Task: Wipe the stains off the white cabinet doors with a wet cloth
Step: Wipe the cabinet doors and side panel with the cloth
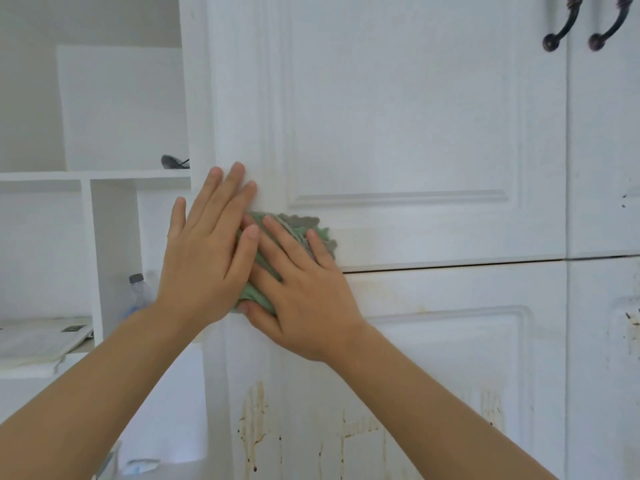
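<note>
While the green cloth (298, 233) lies bunched against the bottom rail of the upper cabinet door (401, 109), near its left corner and just above the gap to the lower door (450, 358), both hands are laid flat toward the cabinet with straight, spread fingers. The right hand (301, 289) presses the cloth to the wood, its fingers fanned over it up and to the left; the left hand (204, 258) overlaps the cloth's left edge, its fingertips reaching onto bare door above. Neither hand curls round the cloth. What matters for the next stroke is direction: the brown drip stains (254, 420) run in vertical streaks well below the cloth, down the lower door, with fainter yellowing along the rail to the cloth's right. The right hand, already on the cloth, looks the better placed to carry it downward across the gap.
</note>
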